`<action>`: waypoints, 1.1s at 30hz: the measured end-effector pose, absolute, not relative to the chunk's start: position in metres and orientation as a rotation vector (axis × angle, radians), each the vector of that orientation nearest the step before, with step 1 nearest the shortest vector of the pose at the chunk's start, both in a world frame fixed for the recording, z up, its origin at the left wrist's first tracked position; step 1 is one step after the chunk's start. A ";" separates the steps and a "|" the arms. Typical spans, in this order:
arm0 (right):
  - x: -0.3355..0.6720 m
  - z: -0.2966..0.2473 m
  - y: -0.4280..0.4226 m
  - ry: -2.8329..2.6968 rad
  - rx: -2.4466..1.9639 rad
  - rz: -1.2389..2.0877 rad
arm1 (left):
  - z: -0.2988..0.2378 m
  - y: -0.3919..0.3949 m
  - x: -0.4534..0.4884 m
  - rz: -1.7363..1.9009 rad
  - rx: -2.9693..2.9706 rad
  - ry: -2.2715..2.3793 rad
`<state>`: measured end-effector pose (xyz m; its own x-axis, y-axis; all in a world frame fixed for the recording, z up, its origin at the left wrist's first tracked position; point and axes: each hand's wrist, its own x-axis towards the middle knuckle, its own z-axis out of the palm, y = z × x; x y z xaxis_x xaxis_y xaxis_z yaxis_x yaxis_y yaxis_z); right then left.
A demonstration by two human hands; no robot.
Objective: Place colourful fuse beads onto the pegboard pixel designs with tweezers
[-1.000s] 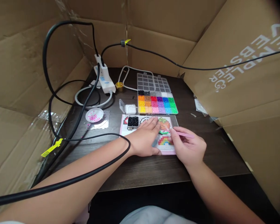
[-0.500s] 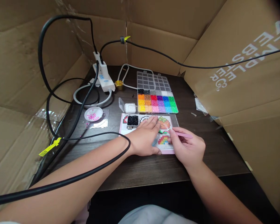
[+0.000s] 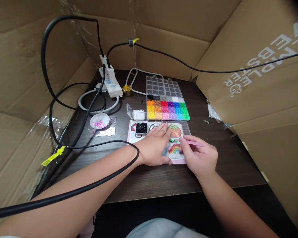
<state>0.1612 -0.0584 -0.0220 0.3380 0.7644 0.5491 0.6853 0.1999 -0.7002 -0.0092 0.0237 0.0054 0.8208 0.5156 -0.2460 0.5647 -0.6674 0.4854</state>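
While the pattern sheet (image 3: pixel 132 137) was covered at its middle by the left hand (image 3: pixel 157 146), laid flat with its fingers stretched out, the pink tweezers (image 3: pixel 196 143) were held in the right hand (image 3: pixel 200 155), clamped between thumb and fingers. The tweezers were pointed leftward over the sheet, between a printed orange fruit (image 3: pixel 174 132) and a printed rainbow (image 3: pixel 174 148). Their tips were too small to be made out, and whether a bead was gripped by them could not be told. Most of the right hand's lower fingers were hidden behind its back and thumb.

The sheet was placed near the front of the dark table (image 3: pixel 228 162), with a clear peg board (image 3: pixel 186 127) over its right part; how far the board was extended beneath the left hand could not be seen. Part of the sheet's lower left was blocked by the left forearm (image 3: pixel 109 162), which was itself crossed by a black cable (image 3: pixel 127 168) cut off at the picture's left edge.

A small box of black beads (image 3: pixel 141 128) was set on the sheet's upper left, its print partly concealed. Just beyond the sheet, a sorted bead case (image 3: pixel 168 109) was left open. Pink beads (image 3: pixel 99 124) were scattered in a white dish (image 3: pixel 92 121), by which part of another peg board (image 3: pixel 111 128) was hidden.
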 end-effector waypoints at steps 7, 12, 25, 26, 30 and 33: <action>0.161 -0.020 -0.058 -1.392 -1.524 0.076 | 0.004 0.023 -0.010 -0.093 2.436 0.791; 0.160 -0.017 -0.060 -1.367 -1.520 0.112 | 0.003 0.024 -0.011 -0.058 2.439 0.774; 0.143 0.034 -0.030 -1.202 -1.437 0.343 | 0.007 0.023 -0.012 -0.031 2.413 0.767; 0.138 0.039 -0.022 -1.188 -1.411 0.399 | 0.008 0.023 -0.012 -0.010 2.413 0.760; 0.116 0.036 0.010 -1.241 -1.326 0.715 | 0.012 0.022 -0.012 0.050 2.429 0.750; 0.103 0.026 0.021 -1.206 -1.328 0.887 | 0.015 0.019 -0.012 -0.001 2.409 0.810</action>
<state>0.1030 0.0207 0.0259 0.2074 0.9694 0.1311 0.1638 0.0977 -0.9817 -0.0125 0.0195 0.0154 0.8147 0.5510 -0.1807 0.5514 -0.6397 0.5354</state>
